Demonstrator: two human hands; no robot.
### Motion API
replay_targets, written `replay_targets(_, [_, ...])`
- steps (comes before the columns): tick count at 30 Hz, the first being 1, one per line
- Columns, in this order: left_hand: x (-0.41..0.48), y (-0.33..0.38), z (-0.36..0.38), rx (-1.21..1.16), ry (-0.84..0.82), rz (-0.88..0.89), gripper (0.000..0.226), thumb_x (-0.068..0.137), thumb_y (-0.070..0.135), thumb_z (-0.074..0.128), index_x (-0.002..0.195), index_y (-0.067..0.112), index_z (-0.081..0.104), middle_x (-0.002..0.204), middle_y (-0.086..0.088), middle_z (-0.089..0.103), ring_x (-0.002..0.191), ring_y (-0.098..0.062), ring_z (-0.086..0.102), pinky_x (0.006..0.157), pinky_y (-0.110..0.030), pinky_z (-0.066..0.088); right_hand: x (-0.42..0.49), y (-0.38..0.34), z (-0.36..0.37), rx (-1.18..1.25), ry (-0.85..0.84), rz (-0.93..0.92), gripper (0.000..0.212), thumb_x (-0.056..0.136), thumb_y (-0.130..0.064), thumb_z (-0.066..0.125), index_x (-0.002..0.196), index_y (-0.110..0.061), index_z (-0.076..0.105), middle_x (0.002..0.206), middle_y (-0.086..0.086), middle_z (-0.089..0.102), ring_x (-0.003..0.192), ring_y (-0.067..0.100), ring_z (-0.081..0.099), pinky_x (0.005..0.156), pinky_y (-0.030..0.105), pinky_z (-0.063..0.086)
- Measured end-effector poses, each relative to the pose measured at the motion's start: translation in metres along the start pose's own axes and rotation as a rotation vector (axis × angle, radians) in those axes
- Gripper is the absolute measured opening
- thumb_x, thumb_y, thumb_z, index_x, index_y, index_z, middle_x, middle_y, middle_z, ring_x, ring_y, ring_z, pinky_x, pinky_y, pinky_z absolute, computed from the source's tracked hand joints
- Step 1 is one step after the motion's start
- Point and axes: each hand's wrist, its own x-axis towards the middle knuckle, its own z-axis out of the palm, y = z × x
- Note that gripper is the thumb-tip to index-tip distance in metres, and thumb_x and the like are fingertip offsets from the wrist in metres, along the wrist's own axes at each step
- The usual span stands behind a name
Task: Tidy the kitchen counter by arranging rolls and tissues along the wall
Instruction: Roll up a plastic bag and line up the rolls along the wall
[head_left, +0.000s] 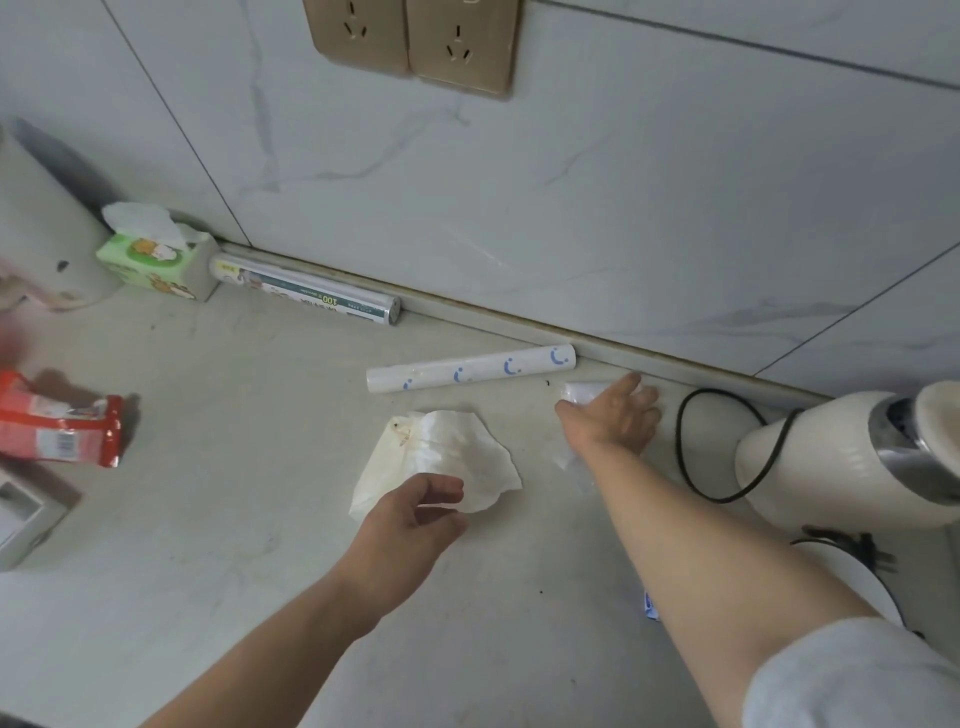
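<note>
A white roll with blue marks (470, 370) lies on the counter, its right end near the wall's base. A longer wrapped roll (306, 294) lies against the wall next to a green tissue box (158, 262). A crumpled used tissue (441, 457) lies in the middle of the counter. My left hand (415, 512) hovers over its near edge, fingers curled and apart, holding nothing. My right hand (615, 415) rests palm down on a clear plastic bag (582, 392) near the wall; the hand hides most of the bag.
A white kettle (852, 452) with a black cord (691, 452) stands at the right. A red packet (57, 423) lies at the left edge, a white container (36, 223) behind it. Two gold sockets (415, 41) sit on the marble wall.
</note>
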Motion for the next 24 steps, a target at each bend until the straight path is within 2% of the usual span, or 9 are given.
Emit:
replay_targets(4, [-0.002,0.008,0.003,-0.034,0.005,0.012,0.026,0.086,0.023,0.071,0.108,0.036,0.070,0.104,0.019,0.072,0.089,-0.008,0.069,0.086,-0.033,0.059,-0.026,0.003,-0.018,0.146,-0.007,-0.116,0.103,0.065,-0.043,0.075,0.147,-0.013,0.022,0.149,0.017,0.027,0.126,0.042,0.035,0.106,0.047,0.036])
replay_targets(7, [-0.004,0.015,0.007,0.000,0.025,0.086,0.028,0.089,0.018,0.071,0.111,0.036,0.067,0.113,0.018,0.069,0.096,0.001,0.068,0.078,-0.022,0.059,-0.061,0.000,-0.041,0.255,-0.017,-0.249,0.108,0.064,-0.041,0.074,0.151,-0.020,0.014,0.152,0.014,0.020,0.130,0.040,0.030,0.109,0.047,0.034])
replay_targets(10, [-0.005,0.025,0.012,0.098,0.083,0.224,0.040,0.090,0.012,0.069,0.124,0.031,0.059,0.127,0.019,0.061,0.108,0.011,0.059,0.073,-0.010,0.053,-0.104,-0.001,-0.071,0.346,-0.033,-0.371,0.110,0.063,-0.044,0.075,0.150,-0.029,0.011,0.154,0.007,0.016,0.134,0.032,0.023,0.112,0.045,0.030])
replay_targets(14, [-0.014,0.039,0.018,0.141,0.152,0.397,0.065,0.086,0.008,0.071,0.143,0.026,0.045,0.139,0.008,0.051,0.124,0.000,0.048,0.101,-0.025,0.048,-0.160,0.006,-0.106,0.415,-0.055,-0.476,0.111,0.061,-0.047,0.075,0.149,-0.037,0.007,0.148,-0.008,0.016,0.132,0.017,0.019,0.105,0.031,0.025])
replay_targets(17, [-0.024,0.047,0.019,0.132,0.089,0.481,0.076,0.080,0.017,0.071,0.149,0.030,0.041,0.145,0.017,0.048,0.134,-0.003,0.044,0.108,-0.024,0.038,-0.194,0.013,-0.127,0.468,-0.104,-0.507,0.112,0.059,-0.052,0.071,0.148,-0.042,0.005,0.142,-0.022,0.012,0.132,0.005,0.016,0.103,0.026,0.020])
replay_targets(20, [-0.035,0.049,0.021,0.114,-0.018,0.503,0.062,0.081,0.013,0.067,0.138,0.032,0.054,0.123,0.031,0.062,0.121,-0.003,0.059,0.094,-0.015,0.049,-0.216,0.018,-0.143,0.529,-0.124,-0.509,0.111,0.059,-0.056,0.068,0.149,-0.043,0.005,0.138,-0.029,0.012,0.138,0.005,0.017,0.105,0.027,0.026])
replay_targets(22, [-0.042,0.048,0.025,0.077,-0.048,0.532,0.044,0.087,0.004,0.060,0.125,0.025,0.066,0.111,0.024,0.071,0.109,-0.008,0.068,0.085,-0.019,0.057,-0.227,0.019,-0.151,0.572,-0.136,-0.528,0.110,0.064,-0.052,0.072,0.150,-0.042,0.005,0.131,-0.034,0.012,0.140,0.005,0.019,0.107,0.027,0.029])
replay_targets(24, [-0.050,0.048,0.028,0.058,-0.074,0.580,0.045,0.090,-0.003,0.052,0.122,0.023,0.071,0.113,0.014,0.075,0.111,-0.007,0.069,0.090,-0.026,0.058,-0.236,0.020,-0.158,0.600,-0.136,-0.554,0.109,0.067,-0.048,0.075,0.151,-0.043,0.006,0.129,-0.036,0.011,0.141,0.003,0.019,0.108,0.026,0.028])
